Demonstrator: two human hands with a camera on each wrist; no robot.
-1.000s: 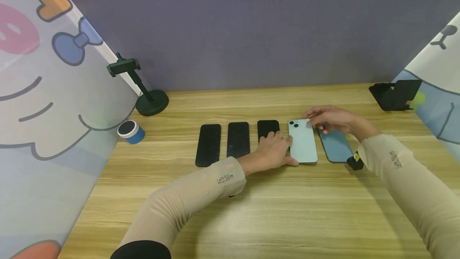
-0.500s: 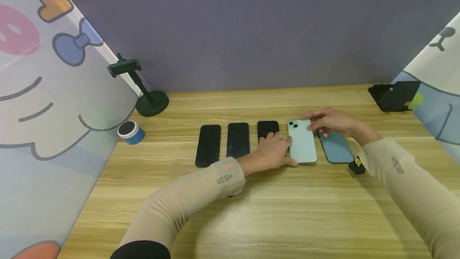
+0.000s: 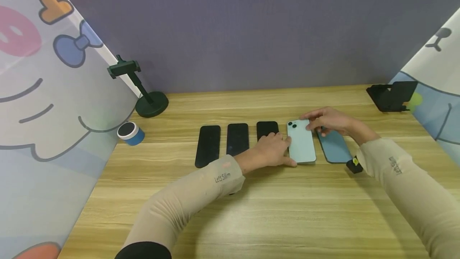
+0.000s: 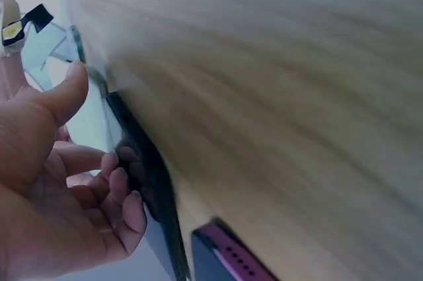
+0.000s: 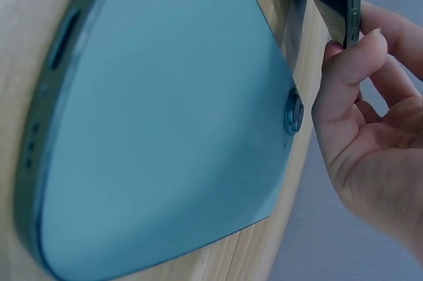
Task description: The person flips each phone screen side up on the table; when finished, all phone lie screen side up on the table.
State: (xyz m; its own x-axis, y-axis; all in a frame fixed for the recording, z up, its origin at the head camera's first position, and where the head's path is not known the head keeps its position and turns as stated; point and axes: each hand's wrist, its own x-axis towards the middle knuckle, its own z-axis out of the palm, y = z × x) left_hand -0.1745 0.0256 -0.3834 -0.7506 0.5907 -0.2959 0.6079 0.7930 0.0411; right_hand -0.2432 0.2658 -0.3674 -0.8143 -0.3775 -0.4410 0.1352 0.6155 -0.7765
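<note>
A pale mint phone [image 3: 302, 145] lies back up, with two camera lenses at its top left. My right hand [image 3: 330, 120] pinches its top right corner between thumb and fingers. In the right wrist view that phone's edge [image 5: 353, 10] shows between the fingertips, tilted up from the table. My left hand [image 3: 271, 151] lies over the lower part of a black phone [image 3: 267, 128], fingers loosely bent. Its fingertips are at the dark screen [image 4: 142, 155] in the left wrist view, and its thumb reaches the mint phone's lower left corner. A blue phone [image 3: 334, 147] lies under the right wrist.
Two more black phones, one at the left end [image 3: 208, 146] and one beside it [image 3: 238, 139], continue the row. Behind stand a dark green phone stand [image 3: 151, 103] and a black folding stand [image 3: 393, 96]. A blue-and-white tub [image 3: 131, 133] sits at the table's left edge.
</note>
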